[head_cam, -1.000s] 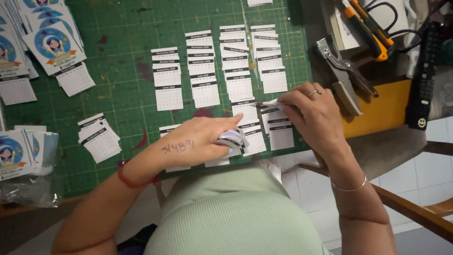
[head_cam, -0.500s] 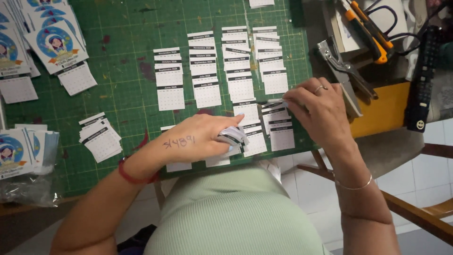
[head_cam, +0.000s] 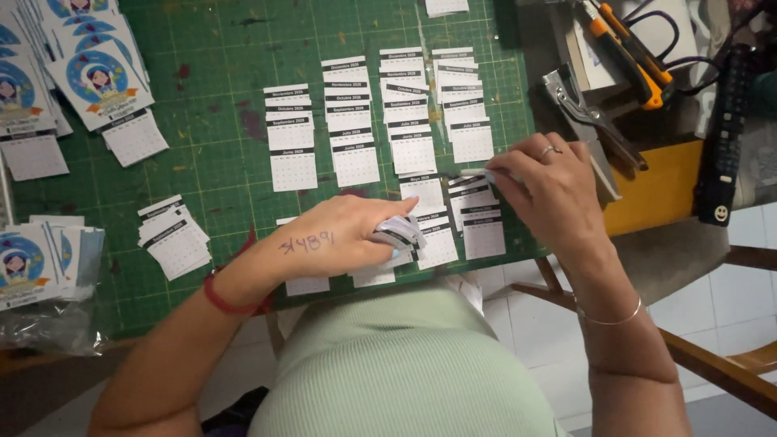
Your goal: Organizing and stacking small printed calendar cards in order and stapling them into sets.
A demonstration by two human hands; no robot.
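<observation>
Small white calendar slips with black headers lie in overlapping columns [head_cam: 350, 113] on a green cutting mat [head_cam: 210, 48]. My left hand [head_cam: 340, 235], with ink writing on its back, is closed around a small stack of slips [head_cam: 399, 233] near the mat's front edge. My right hand [head_cam: 546, 182], wearing a ring, pinches one slip [head_cam: 486, 176] at the top of the lower right column [head_cam: 477, 218].
Round-picture cards with calendar pads [head_cam: 97, 81] are piled at the upper left and at the left edge [head_cam: 32, 259]. A small loose stack [head_cam: 174, 239] lies on the mat. A metal punch [head_cam: 583, 113], orange-handled tools [head_cam: 627, 48] and a black remote [head_cam: 720, 137] sit at the right.
My right hand has shifted slightly up and right over the lower right column, pinching a slip. My left hand stays put with its stack.
</observation>
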